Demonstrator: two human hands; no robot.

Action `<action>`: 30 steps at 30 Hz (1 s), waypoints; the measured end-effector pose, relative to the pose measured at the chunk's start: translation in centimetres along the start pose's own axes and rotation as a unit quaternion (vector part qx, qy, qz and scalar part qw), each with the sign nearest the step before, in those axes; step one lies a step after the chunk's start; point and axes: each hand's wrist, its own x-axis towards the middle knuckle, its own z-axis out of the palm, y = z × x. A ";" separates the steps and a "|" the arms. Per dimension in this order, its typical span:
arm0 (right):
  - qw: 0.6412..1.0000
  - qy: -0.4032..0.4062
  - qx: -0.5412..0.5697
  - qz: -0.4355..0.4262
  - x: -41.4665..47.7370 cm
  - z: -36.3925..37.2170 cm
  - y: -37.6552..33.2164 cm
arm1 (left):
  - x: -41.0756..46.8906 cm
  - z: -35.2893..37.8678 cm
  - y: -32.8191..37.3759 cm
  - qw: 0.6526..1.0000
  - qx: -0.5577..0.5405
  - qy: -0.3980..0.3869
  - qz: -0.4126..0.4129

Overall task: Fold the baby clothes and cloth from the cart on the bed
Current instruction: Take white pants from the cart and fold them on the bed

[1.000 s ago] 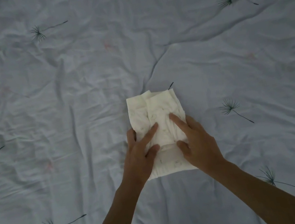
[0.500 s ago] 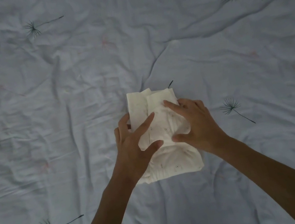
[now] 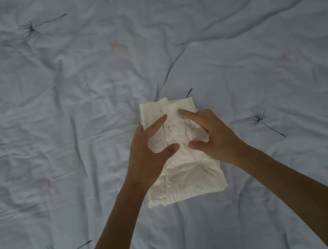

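One garment (image 3: 190,182) on bed (image 3: 67,123), centre, already folded narrow. Middle pinched up by left hand (image 3: 146,155) and right hand (image 3: 215,137). Probably last fold pending; other laundry unseen.

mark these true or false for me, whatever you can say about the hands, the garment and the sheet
1. The left hand and right hand both touch the cream baby garment. True.
2. The baby garment lies spread out flat, fully unfolded. False: it is folded into a narrow, layered stack.
3. The bed sheet carries a dark dandelion print. True.
4. The baby garment is plain, with no pattern. False: small motifs dot its fabric.
5. The baby garment is held up in the air. False: it lies on the bed sheet.
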 end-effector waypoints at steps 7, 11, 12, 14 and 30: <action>0.997 0.002 0.065 0.048 -0.5 0.8 -1.0 | 2.0 -0.2 0.7 0.999 -0.032 -0.004 0.001; 0.994 0.029 0.094 0.049 -1.0 1.0 -1.2 | 2.5 -0.2 0.9 0.998 -0.069 0.005 -0.003; 0.993 0.034 0.100 0.049 -1.2 1.0 -1.3 | 2.5 -0.2 1.0 0.997 -0.079 0.005 -0.007; 0.990 0.037 0.129 0.050 -1.4 0.8 -1.5 | 2.4 -0.2 1.2 0.995 -0.104 0.001 -0.010; 0.984 0.073 0.161 0.035 -5.5 0.3 -4.3 | -1.8 -0.2 3.2 0.984 -0.174 -0.013 -0.019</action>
